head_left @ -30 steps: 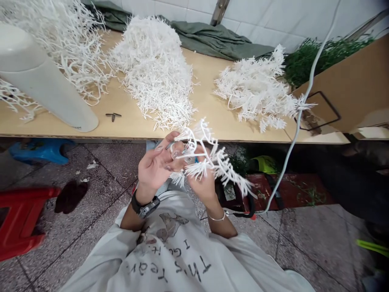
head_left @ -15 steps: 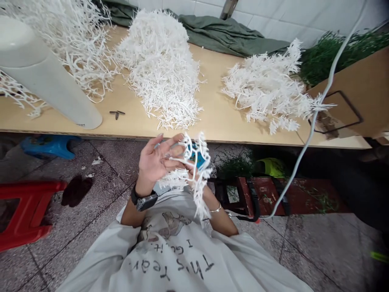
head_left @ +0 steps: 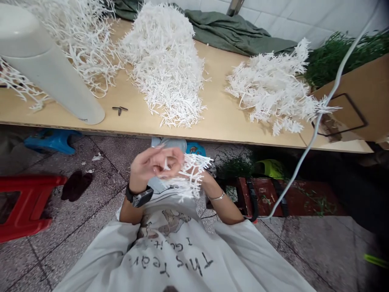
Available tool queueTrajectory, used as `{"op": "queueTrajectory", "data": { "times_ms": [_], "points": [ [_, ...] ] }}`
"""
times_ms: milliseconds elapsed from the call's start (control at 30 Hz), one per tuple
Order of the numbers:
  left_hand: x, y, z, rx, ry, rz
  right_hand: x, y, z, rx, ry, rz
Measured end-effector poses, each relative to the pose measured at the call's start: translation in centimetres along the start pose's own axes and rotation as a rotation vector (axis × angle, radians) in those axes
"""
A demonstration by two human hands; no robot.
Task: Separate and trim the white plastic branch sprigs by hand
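In front of my chest I hold a white, plastic-looking branching sprig (head_left: pixel 194 172) with many fine tips. My left hand (head_left: pixel 154 164), with a black watch at its wrist, is curled closed at the sprig's left side; a bit of white shows between its fingers. Behind the sprig is my right hand (head_left: pixel 205 178), coming in from the right with a bangle on the wrist. It grips the sprig from behind, its fingers mostly hidden. Beyond my hands, on the table (head_left: pixel 219 121), lie a dense heap of white sprigs (head_left: pixel 170 69) and a smaller pile (head_left: pixel 273 89) to its right.
A white bottle (head_left: pixel 51 69) stands at the table's left, before loose white branches (head_left: pixel 88 44). Dark seeds (head_left: pixel 119 109) lie beside it. A pale cable (head_left: pixel 316 125) hangs at right, near a cardboard box (head_left: pixel 370 93). A red stool (head_left: pixel 27 202) stands on the floor.
My left hand has gone from spread fingers to curled ones and moved slightly down and left. The sprig has turned, its hanging lower end now drawn up. The view has shifted slightly.
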State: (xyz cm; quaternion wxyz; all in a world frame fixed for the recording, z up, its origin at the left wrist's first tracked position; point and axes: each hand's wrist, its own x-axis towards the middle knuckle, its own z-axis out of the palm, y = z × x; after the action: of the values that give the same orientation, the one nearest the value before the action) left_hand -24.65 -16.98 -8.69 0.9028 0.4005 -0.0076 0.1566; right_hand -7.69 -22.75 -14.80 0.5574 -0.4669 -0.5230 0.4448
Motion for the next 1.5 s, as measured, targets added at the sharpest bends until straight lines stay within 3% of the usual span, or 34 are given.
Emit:
{"op": "queueTrajectory", "data": {
  "times_ms": [100, 200, 267, 400, 500, 667, 733, 800, 933, 1033, 1100, 1233, 1300, 1433, 1500],
  "points": [
    [-1.8, 1.0, -0.1, -0.031, 0.247, 0.167, 0.1, -0.5, -0.3, 0.045, -0.027, 0.046],
    [-1.9, 1.5, -0.6, -0.129, 0.497, 0.343, -0.5, -1.5, -0.4, 0.071, 0.203, 0.029],
    [-1.2, 1.3, -1.1, -0.176, 0.578, 0.431, -0.8, -2.2, 0.0, 0.107, 0.39, -0.031],
    [0.5, 0.7, -1.3, -0.269, 0.588, 0.488, -0.6, -3.3, 1.1, 0.246, 0.685, -0.113],
    [0.8, 0.5, -0.1, -0.282, 0.571, 0.451, 0.0, -3.9, 1.2, 0.198, 0.859, -0.15],
    [1.3, -0.3, 3.0, -0.187, 0.581, 0.596, 0.3, -5.3, 0.2, 0.039, 0.883, -0.265],
    [1.6, -1.0, 3.7, -0.115, 0.51, 0.591, -0.1, -5.8, -0.1, -0.045, 0.839, -0.28],
    [1.7, -1.5, 3.7, -0.013, 0.422, 0.545, -0.7, -6.0, -0.3, -0.126, 0.716, -0.252],
    [0.6, -1.8, 3.1, 0.346, 0.316, 0.503, -1.9, -5.7, -0.8, -0.184, 0.295, -0.098],
    [-0.3, -1.4, 2.5, 0.609, 0.166, 0.447, -1.9, -5.5, -1.4, -0.193, -0.012, -0.068],
    [-0.4, -1.2, 2.3, 0.674, 0.086, 0.415, -1.7, -5.4, -1.5, -0.193, -0.177, -0.115],
    [0.5, -1.2, 2.2, 0.666, 0.112, 0.377, -1.4, -5.7, -1.3, -0.175, -0.505, -0.155],
    [1.0, -1.3, 2.3, 0.655, 0.152, 0.399, -1.5, -5.7, -1.2, -0.141, -0.523, -0.123],
    [1.1, -1.4, 2.8, 0.626, 0.318, 0.551, -1.7, -5.3, -1.3, -0.033, -0.335, 0.013],
    [1.0, -1.5, 2.8, 0.664, 0.36, 0.601, -1.8, -5.3, -1.3, -0.08, -0.41, -0.098]
  ]
}}
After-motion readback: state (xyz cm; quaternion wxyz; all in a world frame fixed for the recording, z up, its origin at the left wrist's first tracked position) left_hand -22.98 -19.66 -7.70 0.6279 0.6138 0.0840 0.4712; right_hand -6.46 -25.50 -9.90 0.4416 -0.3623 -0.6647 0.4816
